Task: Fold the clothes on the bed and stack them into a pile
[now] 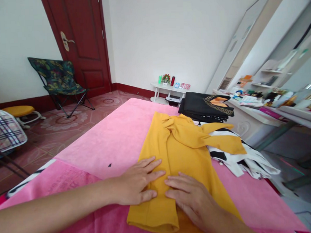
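Note:
A mustard-yellow garment (189,163) with a tied fabric sash (193,135) near its far end lies flat on a pink cover (114,132). What looks like a pant leg or sleeve, with its open hem toward me, lies on top along the left side. My left hand (138,180) rests on that part with fingers spread and palm down. My right hand (189,194) lies on the garment just to the right, fingers stretched out and pressing the cloth. The sash ends spread rightward over a black-and-white garment (246,160).
Folded black clothes (204,107) are stacked at the far right of the pink cover. A dressing table (265,114) crowded with small items stands to the right. Beyond are a low white stand (167,87), a camouflage-like folding chair (57,78) and a yellow stool (19,110).

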A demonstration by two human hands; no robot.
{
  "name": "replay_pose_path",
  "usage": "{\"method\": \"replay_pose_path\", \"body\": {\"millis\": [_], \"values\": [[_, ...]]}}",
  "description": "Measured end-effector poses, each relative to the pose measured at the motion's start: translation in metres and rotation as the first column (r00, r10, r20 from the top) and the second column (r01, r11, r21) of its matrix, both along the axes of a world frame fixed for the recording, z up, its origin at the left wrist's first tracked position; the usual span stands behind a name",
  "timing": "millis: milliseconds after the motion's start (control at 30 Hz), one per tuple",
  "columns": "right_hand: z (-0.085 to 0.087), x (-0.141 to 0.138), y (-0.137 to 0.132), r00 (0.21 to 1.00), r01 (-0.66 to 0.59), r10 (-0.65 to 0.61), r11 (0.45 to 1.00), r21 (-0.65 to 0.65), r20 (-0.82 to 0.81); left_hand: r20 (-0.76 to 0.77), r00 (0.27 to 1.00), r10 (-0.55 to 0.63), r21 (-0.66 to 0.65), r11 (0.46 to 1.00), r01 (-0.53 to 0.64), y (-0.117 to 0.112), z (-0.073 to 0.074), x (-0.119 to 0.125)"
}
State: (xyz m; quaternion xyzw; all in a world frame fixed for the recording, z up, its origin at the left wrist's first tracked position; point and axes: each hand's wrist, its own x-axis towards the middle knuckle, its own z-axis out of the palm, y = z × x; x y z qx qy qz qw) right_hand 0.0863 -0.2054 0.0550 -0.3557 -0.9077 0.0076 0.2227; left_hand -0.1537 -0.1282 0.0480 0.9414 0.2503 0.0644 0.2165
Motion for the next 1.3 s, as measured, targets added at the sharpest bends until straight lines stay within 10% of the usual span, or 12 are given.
{"method": "replay_pose_path", "body": {"millis": [200,367,567,700,833,967,1200,1300], "values": [[0.010,-0.007,-0.012,0.999,-0.006,0.003,0.995,-0.095,-0.034,0.006,0.996,-0.085,-0.165,0.983,0.085,0.002,0.036,0.000],[0.016,0.008,-0.005,0.997,0.074,-0.082,0.955,-0.287,-0.015,-0.048,0.997,0.052,-0.071,0.996,-0.056,0.046,0.049,0.049],[0.028,0.107,0.054,0.843,0.518,-0.532,0.842,-0.149,-0.081,0.407,0.857,0.315,0.147,0.904,-0.401,0.123,0.011,0.108],[0.029,0.192,0.097,0.683,0.731,-0.730,0.682,0.035,-0.041,0.351,0.882,0.314,0.147,0.912,-0.383,0.147,-0.023,0.119],[0.024,0.241,0.120,0.643,0.764,-0.758,0.645,-0.018,0.110,0.250,0.918,0.306,0.189,0.915,-0.357,0.149,-0.040,0.119],[0.032,0.253,0.125,0.620,0.784,-0.744,0.603,-0.149,0.248,0.237,0.926,0.293,0.201,0.918,-0.342,0.151,-0.042,0.119],[0.070,0.224,0.088,0.559,0.808,-0.782,0.588,0.028,0.277,0.210,0.934,0.288,0.229,0.915,-0.334,0.157,-0.048,0.119],[0.071,0.206,0.063,0.604,0.766,-0.601,0.620,-0.170,0.524,0.214,0.932,0.293,0.228,0.913,-0.339,0.156,-0.050,0.119]]}}
